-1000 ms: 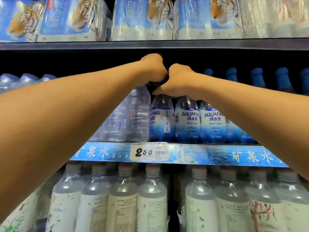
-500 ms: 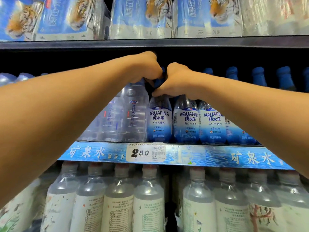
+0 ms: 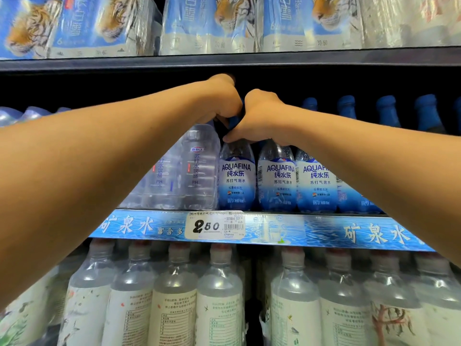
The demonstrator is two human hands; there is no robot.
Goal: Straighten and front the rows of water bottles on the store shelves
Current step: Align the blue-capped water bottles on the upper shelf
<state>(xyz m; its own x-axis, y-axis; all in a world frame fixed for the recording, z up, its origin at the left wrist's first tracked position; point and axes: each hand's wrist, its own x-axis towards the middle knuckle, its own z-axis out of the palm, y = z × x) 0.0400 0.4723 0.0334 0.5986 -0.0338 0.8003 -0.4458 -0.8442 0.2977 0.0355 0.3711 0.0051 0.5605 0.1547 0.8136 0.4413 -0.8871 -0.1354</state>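
Reaching into the middle shelf (image 3: 249, 216), both my hands meet at the neck of one Aquafina bottle (image 3: 236, 176).

Item: Aquafina bottle, first of its row, standing upright at the shelf's front edge, long axis vertical, label facing outward. It lies straight ahead of me and above the price tag (image 3: 215, 225) on the shelf's front strip. Its blue cap shows only as a sliver between my knuckles.

Left hand (image 3: 223, 101): fingers curled down around the top of that bottle; from behind I judge it grips the cap, though the fingertips are hidden. Right hand (image 3: 259, 118): fingers curled, thumb tip pressed against the bottle's shoulder just below the neck. The two hands touch each other, knuckle to knuckle. Both are equally near the bottle; neither leads.

Neighbours: clear soda-water bottle (image 3: 199, 168) just beside it toward the shelf's left end, touching or nearly so, I cannot tell which. Two more Aquafina bottles (image 3: 277, 176) stand close on the other side, labels also forward. Blue caps (image 3: 386, 108) of the same row run on toward the shelf's right end.

Judgement: the bottle already sits at the front edge with its label square, so the coming move likely turns on a small twist about the vertical axis or a slight pull toward me, keeping it upright.

Other stock: tiger-print multipacks (image 3: 207, 23) on the shelf above; pale-labelled bottles (image 3: 219, 308) on the shelf below.
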